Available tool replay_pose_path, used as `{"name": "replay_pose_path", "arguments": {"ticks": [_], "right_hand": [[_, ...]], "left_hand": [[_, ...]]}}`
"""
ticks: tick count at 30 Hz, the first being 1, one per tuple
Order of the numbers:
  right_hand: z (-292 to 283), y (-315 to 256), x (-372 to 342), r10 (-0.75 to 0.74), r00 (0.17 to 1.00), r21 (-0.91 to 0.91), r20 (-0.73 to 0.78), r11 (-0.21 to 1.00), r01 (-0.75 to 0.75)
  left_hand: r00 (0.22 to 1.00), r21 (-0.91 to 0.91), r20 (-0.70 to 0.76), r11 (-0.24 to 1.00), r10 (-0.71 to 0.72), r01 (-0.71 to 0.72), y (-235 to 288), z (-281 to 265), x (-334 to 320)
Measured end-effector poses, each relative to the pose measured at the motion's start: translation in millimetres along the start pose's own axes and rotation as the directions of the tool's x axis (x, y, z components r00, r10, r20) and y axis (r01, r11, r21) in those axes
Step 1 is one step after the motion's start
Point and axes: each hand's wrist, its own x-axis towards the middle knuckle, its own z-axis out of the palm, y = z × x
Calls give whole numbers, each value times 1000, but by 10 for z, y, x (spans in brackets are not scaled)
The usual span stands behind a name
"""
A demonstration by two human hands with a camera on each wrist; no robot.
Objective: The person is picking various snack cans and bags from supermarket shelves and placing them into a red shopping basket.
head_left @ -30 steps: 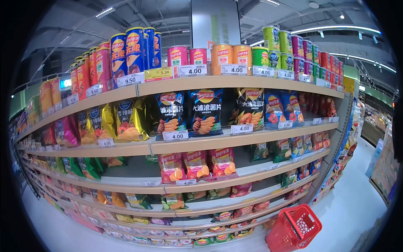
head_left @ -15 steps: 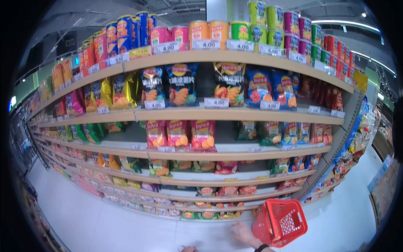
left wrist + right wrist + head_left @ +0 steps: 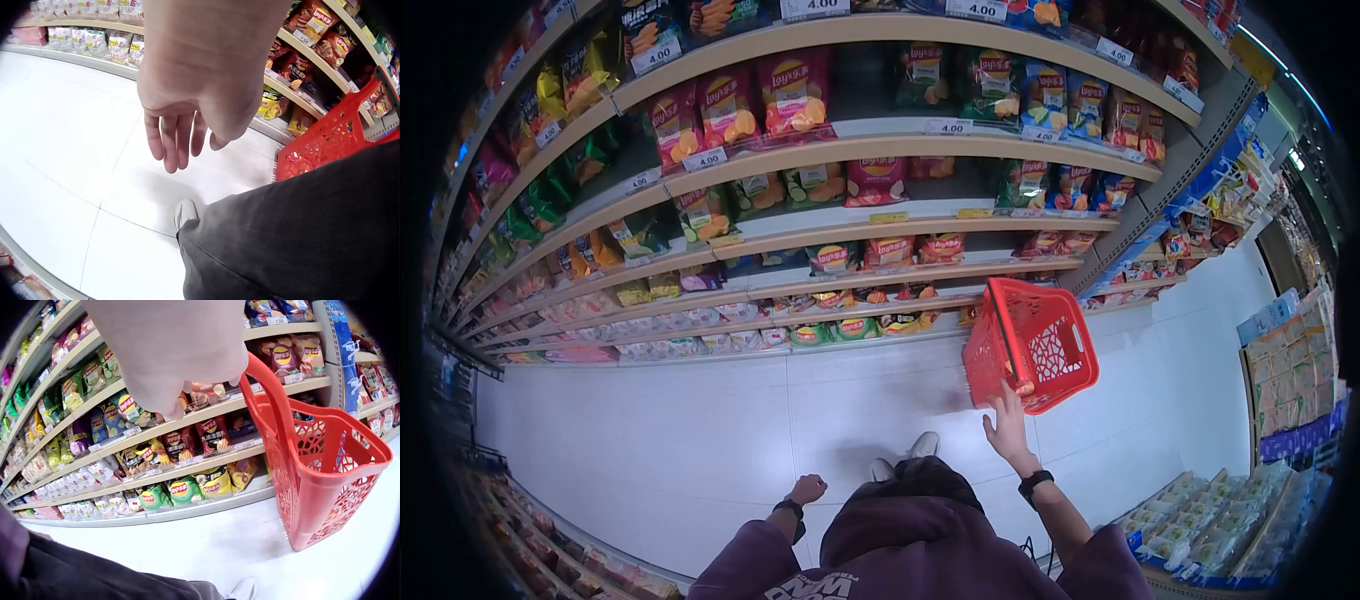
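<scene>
A red plastic shopping basket (image 3: 985, 372) with lattice sides stands on the floor beside the shelf. My right hand (image 3: 1006, 432) reaches to its handle (image 3: 1006, 335), with extended fingers close to the red bar in the head view. In the right wrist view the same hand (image 3: 178, 353) overlaps the handle's upper end, and most of its fingers are hidden. My left hand (image 3: 808, 489) hangs at my side, holding nothing. Its fingers (image 3: 169, 140) dangle loosely over the floor in the left wrist view.
Curved shelves (image 3: 850, 145) of bagged chips run across the front. A wire-and-carton display (image 3: 1290, 375) stands to the right, packaged goods (image 3: 1210, 520) at the lower right, and another shelf (image 3: 550, 540) behind on the left. My shoes (image 3: 922, 445) are on the white floor (image 3: 660, 420).
The head view has tipped downward, bringing my body and both hands into sight. My right hand has moved from beside the basket up to its handle.
</scene>
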Motion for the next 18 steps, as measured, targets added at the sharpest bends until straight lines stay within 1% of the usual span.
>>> {"name": "replay_pose_path", "arguments": {"ticks": [1, 3, 4, 5, 6, 7, 8, 11, 12, 13, 14, 15, 16, 18], "right_hand": [[-49, -36, 29, -13, 1000, -17, -23, 1000, 12], [-36, 8, 67, 8, 995, -103, -99, 995, -18], [-58, 10, 88, 56, 992, -74, -114, 995, -65], [-69, -1, 152, 103, 984, -46, -143, 993, -110], [-71, -21, 169, 126, 976, -52, -179, 989, -137], [-63, -42, 173, 153, 964, -55, -218, 984, -168], [-58, -54, 201, 178, 949, -57, -261, 978, -199], [50, 44, 201, 331, 917, 78, -224, 944, -322], [50, 79, 197, 326, 921, 50, -211, 945, -323], [46, 120, 199, 314, 927, 79, -203, 949, -304], [36, 164, 204, 301, 933, 110, -197, 952, -284], [19, 217, 202, 286, 939, 141, -192, 955, -262], [-55, 253, 187, 249, 946, 134, -207, 965, -225], [-197, 393, 194, 204, 967, 224, -154, 960, -167]], "left_hand": [[999, 13, -37, 999, 41, -40, -129, 118, -57], [985, 17, -136, 995, 103, -102, -76, 229, -308], [983, 10, -87, 986, 164, -164, -19, 248, -434], [990, 82, 104, 992, 92, -101, 129, 157, -566], [963, 106, 187, 970, 196, -218, 49, 204, -619], [917, 122, 273, 935, 292, -334, 49, 155, -707], [879, 182, 395, 915, 268, -361, 86, 106, -736], [850, 296, 483, 875, 210, -384, 77, 43, -731], [864, 354, 478, 865, 160, -357, 102, 25, -677], [899, 372, 423, 883, 113, -286, 134, 7, -616], [915, 351, 385, 898, 121, -267, 152, -37, -574], [930, 327, 345, 912, 129, -248, 287, -139, -508], [937, 351, 334, 909, 104, -225, 422, -193, -384], [965, 316, 218, 925, 144, -209, 722, -261, -100]]}}
